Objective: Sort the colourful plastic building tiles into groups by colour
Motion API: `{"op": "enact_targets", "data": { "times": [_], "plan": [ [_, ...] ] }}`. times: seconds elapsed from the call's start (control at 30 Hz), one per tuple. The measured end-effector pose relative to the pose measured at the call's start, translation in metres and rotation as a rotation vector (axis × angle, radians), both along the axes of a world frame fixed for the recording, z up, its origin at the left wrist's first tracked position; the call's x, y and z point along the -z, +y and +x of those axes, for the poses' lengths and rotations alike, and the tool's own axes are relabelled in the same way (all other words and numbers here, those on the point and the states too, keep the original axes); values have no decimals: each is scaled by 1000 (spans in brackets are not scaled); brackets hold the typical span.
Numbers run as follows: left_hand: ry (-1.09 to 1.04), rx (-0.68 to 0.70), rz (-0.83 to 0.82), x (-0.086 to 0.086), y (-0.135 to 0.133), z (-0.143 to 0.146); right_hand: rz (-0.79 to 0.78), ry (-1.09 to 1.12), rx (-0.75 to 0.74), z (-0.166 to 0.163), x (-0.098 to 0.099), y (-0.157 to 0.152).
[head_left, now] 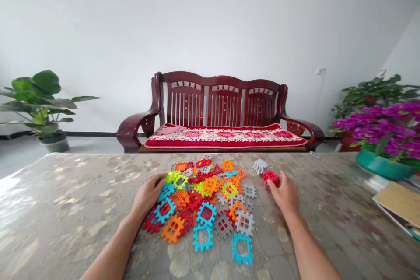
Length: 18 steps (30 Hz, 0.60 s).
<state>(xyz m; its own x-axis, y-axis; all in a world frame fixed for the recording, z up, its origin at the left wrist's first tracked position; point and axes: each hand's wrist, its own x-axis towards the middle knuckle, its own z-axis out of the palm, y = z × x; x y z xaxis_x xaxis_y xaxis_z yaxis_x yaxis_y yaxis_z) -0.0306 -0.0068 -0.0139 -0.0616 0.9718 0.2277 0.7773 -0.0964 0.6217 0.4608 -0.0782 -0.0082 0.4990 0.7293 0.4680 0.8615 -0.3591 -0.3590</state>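
A pile of toothed plastic building pieces in several colours lies on the table. At its left edge my left hand (148,193) rests with thumb and forefinger apart, beside a blue piece (166,191) and the lime-green pieces (177,179). Its other fingers are partly hidden. My right hand (286,193) has thumb and fingers around a small stack of red building pieces (271,177), right of the pile. Just behind that stack stands a stack of grey pieces (260,166). Nearest me lie blue square frames (242,237) and an orange window piece (173,229).
A patterned cover lies over the table (82,218). At the right are a teal pot of purple flowers (383,164) and an open cardboard box (400,201). Beyond the table stands a wooden bench (226,100); a potted plant (49,109) is on the left.
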Motion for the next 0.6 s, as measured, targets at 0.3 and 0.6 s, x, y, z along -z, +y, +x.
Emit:
{"op": "enact_targets", "data": {
  "times": [0.3,0.6],
  "plan": [
    [-6,7,8,-4,-2,2,347,-90,-113,-10,-3,-5],
    [-34,32,-16,0,1,0,342,20,-516,-56,-14,-3]
  ]
}}
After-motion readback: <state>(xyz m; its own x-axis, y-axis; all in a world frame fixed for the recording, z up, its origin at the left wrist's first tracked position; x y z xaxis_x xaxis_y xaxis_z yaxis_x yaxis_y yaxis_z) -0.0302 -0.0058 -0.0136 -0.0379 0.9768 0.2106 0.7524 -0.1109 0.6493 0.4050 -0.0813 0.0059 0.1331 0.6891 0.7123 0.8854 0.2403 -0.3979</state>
